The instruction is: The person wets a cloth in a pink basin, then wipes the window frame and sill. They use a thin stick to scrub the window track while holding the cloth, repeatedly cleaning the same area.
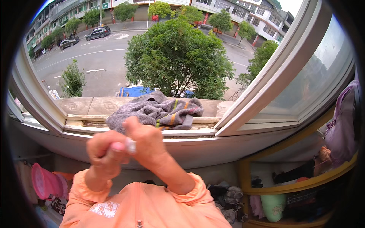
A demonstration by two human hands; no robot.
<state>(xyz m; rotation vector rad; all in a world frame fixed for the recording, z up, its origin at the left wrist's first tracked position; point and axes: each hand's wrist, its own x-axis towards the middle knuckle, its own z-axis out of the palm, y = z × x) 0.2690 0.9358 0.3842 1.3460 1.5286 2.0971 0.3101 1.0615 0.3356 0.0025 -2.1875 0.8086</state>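
My left hand (pixel 106 154) and my right hand (pixel 148 141) are close together in front of my chest, fingers curled. Between them shows a small, shiny, clear or whitish thing (pixel 131 145), blurred and mostly covered by both hands; I cannot tell what it is. Both fists close around it from opposite sides. Just beyond the hands, a crumpled grey towel (pixel 148 109) with green and orange stripes is draped across the track of the window sill (pixel 204 124) and onto the outer ledge.
A sliding window frame (pixel 273 74) stands at the right of the opening, above a street with trees and cars. Below left hangs a pink plastic basin (pixel 47 182). Shoes (pixel 232 196) are piled at the lower right, beside a yellow-framed shelf (pixel 245 182) holding clothes.
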